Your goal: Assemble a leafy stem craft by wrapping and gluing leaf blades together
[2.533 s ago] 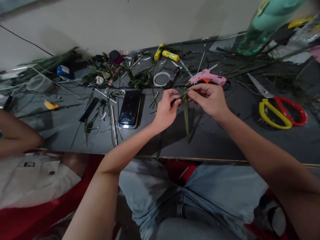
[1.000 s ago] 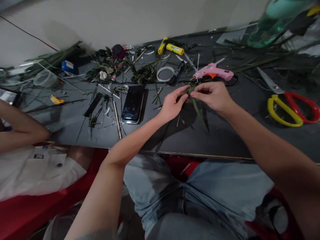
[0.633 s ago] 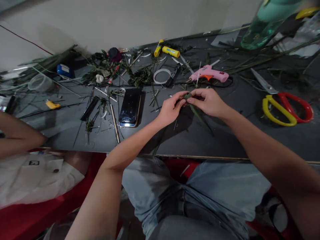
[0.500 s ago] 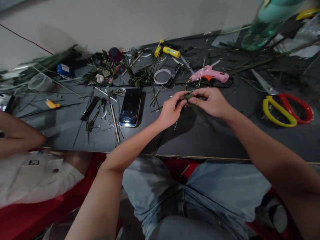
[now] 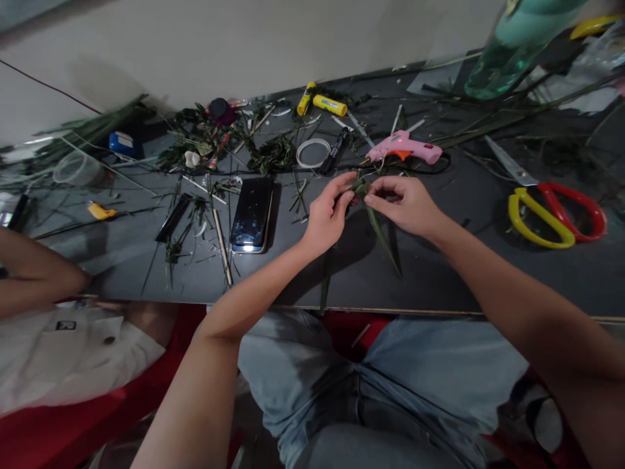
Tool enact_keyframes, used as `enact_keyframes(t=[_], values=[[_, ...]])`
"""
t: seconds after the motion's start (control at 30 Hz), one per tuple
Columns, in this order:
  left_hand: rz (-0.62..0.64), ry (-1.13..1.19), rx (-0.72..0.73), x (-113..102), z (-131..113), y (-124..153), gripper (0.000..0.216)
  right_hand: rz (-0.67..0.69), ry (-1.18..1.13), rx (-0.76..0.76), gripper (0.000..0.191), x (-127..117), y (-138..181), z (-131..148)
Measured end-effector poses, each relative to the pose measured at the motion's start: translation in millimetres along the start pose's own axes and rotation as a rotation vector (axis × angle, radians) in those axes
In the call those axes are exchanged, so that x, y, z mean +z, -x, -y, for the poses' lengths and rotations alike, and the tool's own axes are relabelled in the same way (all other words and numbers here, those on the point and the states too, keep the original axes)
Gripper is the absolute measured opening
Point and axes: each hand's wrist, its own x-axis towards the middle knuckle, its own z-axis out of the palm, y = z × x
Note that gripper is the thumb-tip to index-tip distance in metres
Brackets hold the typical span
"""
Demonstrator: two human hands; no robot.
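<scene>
My left hand (image 5: 326, 212) is closed, its thumb and fingers pinching a folded green leaf strip (image 5: 360, 187) above the table. From the right, my right hand (image 5: 407, 203) grips the same strip between thumb and forefinger. One long pointed end (image 5: 383, 241) of the leaf hangs down toward me between the hands. A thin wire shows near the fingertips; how it joins the leaf is hidden. Just behind my hands lies a pink glue gun (image 5: 407, 146), its small red light lit.
Scissors with red and yellow handles (image 5: 541, 215) lie to the right. A phone (image 5: 252, 215) with its light on lies left. Yellow tubes (image 5: 330, 105), a white ring (image 5: 313, 153) and leaf scraps (image 5: 273, 153) lie behind. A green bottle (image 5: 517, 49) stands back right. Another person's arm (image 5: 39, 264) rests far left.
Both hands have shifted slightly left. The leaf's hanging end has swung to point more toward me, and the upright wire by my right hand no longer shows as before.
</scene>
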Motion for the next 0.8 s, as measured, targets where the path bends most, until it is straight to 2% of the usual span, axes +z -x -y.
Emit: enact_keyframes(t=[0.13,0.23,0.3,0.4,0.53,0.63,0.8], values=[[0.067,-0.023,-0.044,-4,-4,0,0.047,-0.247,-0.058,-0.051,0.033,13,4,-4],[0.088,-0.027,-0.058,-4,-12,1,0.047,-0.345,0.004,-0.119,0.031,19,6,-3],[0.095,-0.028,-0.066,-3,-17,3,0.047,-0.329,0.013,-0.171,0.031,18,5,-4],[0.097,-0.058,-0.067,-4,-18,4,0.049,-0.213,0.034,-0.222,0.034,13,2,-8],[0.091,-0.109,-0.060,-7,-14,4,0.051,-0.131,0.213,-0.270,0.041,12,1,-11],[0.083,-0.124,-0.047,-9,-14,2,0.047,-0.139,0.290,-0.259,0.039,15,4,-8],[0.040,-0.120,-0.062,-9,-17,-2,0.042,-0.255,0.259,-0.092,0.026,15,8,7]])
